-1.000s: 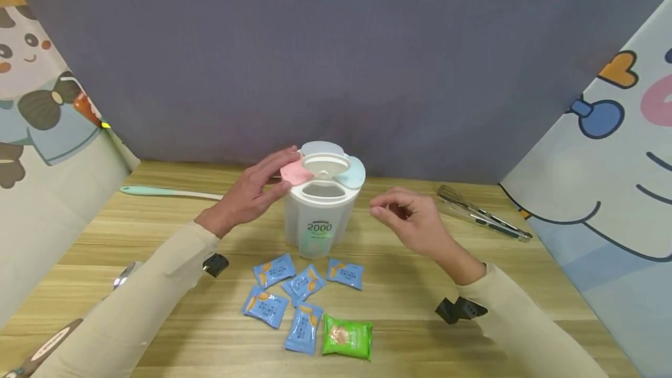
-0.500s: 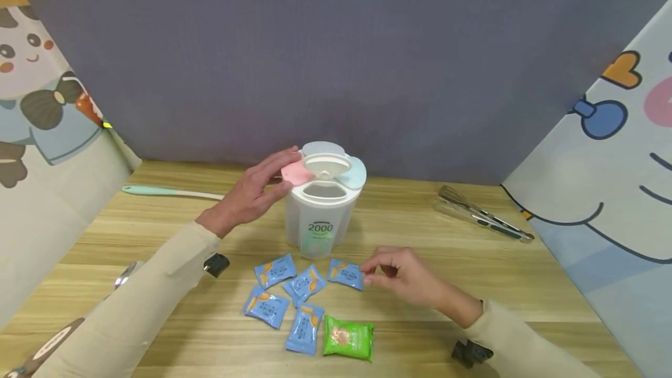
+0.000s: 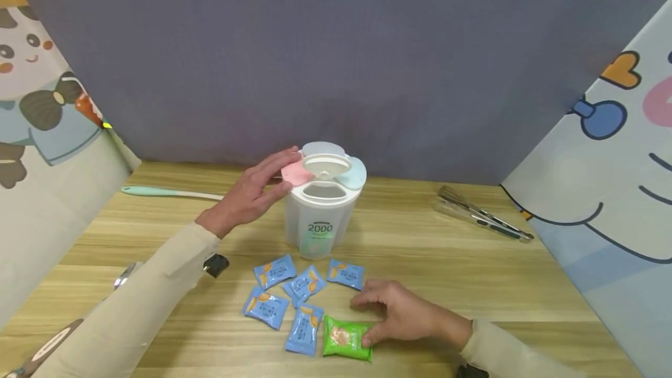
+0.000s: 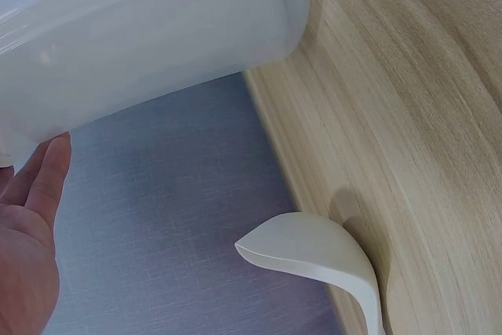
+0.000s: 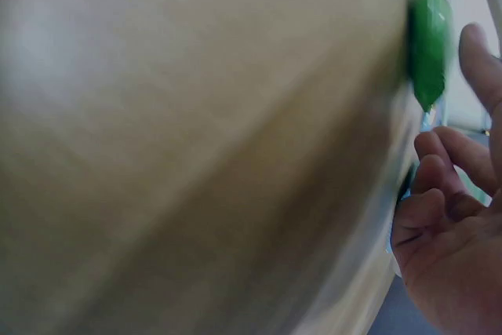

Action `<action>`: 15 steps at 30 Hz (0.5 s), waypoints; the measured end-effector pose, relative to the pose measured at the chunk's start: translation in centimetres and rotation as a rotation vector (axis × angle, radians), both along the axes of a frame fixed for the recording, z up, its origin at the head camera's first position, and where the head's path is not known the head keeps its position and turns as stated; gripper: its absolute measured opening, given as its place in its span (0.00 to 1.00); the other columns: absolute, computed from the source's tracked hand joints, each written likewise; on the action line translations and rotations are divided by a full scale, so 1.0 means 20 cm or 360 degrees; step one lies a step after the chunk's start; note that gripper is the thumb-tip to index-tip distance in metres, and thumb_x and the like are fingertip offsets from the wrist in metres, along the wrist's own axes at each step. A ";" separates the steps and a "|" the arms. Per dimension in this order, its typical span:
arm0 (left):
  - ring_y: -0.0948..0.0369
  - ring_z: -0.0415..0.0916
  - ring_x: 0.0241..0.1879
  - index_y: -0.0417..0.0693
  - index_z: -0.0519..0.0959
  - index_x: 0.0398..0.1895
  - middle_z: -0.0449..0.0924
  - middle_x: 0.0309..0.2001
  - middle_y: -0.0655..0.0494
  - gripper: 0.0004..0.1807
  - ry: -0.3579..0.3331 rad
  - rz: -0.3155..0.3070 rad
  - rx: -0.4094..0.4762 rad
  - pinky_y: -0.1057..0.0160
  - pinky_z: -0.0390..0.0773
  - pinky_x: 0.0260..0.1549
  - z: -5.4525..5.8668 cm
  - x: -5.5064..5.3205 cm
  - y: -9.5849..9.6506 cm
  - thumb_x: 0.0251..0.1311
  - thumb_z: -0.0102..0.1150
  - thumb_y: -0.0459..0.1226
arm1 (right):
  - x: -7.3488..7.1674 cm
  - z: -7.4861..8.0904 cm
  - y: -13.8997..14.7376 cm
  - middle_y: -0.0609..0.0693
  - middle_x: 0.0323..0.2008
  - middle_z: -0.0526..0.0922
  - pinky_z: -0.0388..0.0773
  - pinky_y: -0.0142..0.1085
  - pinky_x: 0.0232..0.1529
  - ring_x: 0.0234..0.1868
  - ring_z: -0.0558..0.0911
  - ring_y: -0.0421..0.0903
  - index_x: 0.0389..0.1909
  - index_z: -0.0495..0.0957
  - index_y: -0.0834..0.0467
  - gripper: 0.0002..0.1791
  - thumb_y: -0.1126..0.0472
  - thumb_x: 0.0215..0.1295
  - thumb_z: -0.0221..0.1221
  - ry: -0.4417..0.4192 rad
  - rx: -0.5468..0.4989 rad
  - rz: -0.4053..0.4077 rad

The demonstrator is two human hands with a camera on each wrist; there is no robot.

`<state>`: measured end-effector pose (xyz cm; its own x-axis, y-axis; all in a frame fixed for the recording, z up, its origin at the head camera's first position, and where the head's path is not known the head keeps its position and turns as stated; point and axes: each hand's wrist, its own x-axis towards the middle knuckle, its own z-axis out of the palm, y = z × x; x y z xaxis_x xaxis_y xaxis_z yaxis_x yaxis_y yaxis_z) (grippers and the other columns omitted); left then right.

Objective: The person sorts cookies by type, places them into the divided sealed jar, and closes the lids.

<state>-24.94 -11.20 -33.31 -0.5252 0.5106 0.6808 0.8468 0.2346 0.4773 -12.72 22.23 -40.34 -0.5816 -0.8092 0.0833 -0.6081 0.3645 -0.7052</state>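
Observation:
A white lidded storage container (image 3: 343,214) with pink, pale blue and grey flaps stands upright near the back; its front opening is uncovered. My left hand (image 3: 252,194) rests against its left side at the pink flap (image 3: 297,173), fingers fairly straight. In the left wrist view, those fingertips touch the translucent wall (image 4: 157,52). My right hand (image 3: 401,311) is low over the table at the right of a green snack packet (image 3: 341,337), thumb and fingers spread apart. In the right wrist view, a gap shows between the thumb and the green packet (image 5: 429,49).
Several blue snack packets (image 3: 266,307) lie in front of the container. Metal tongs (image 3: 485,217) and a whisk lie at the right. A long mint-handled ladle (image 3: 152,191) lies at the left, its pale bowl (image 4: 306,245) visible in the left wrist view. A grey partition (image 3: 336,63) stands behind.
My right hand has come down from beside the container, past the right-hand blue packet, to the green packet, and its fingers have spread. My left hand has stayed on the container.

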 end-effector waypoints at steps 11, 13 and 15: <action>0.51 0.61 0.64 0.44 0.63 0.68 0.57 0.70 0.45 0.28 0.0010 0.0013 -0.0014 0.58 0.77 0.48 0.00 0.00 0.00 0.71 0.46 0.48 | 0.08 -0.01 -0.02 0.38 0.41 0.73 0.73 0.24 0.40 0.37 0.71 0.33 0.49 0.79 0.57 0.45 0.29 0.34 0.69 0.0383 0.0277 -0.0066; 0.51 0.61 0.64 0.44 0.63 0.68 0.56 0.70 0.45 0.28 0.0005 0.0012 -0.0018 0.57 0.77 0.48 0.00 0.00 0.00 0.71 0.46 0.48 | 0.09 -0.02 -0.02 0.38 0.40 0.72 0.72 0.22 0.39 0.37 0.70 0.32 0.48 0.80 0.57 0.46 0.27 0.34 0.67 0.0458 0.0311 -0.0072; 0.51 0.60 0.65 0.44 0.63 0.69 0.56 0.70 0.44 0.28 -0.0001 0.0009 -0.0020 0.57 0.77 0.49 0.00 0.00 0.00 0.71 0.46 0.48 | 0.10 -0.02 -0.03 0.37 0.39 0.72 0.71 0.20 0.36 0.35 0.69 0.31 0.46 0.80 0.56 0.43 0.27 0.35 0.67 0.0508 0.0330 -0.0078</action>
<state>-24.94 -11.14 -33.28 -0.5282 0.5163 0.6741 0.8454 0.2452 0.4746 -10.80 21.66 -40.67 -0.5911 -0.7999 0.1039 -0.7636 0.5135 -0.3914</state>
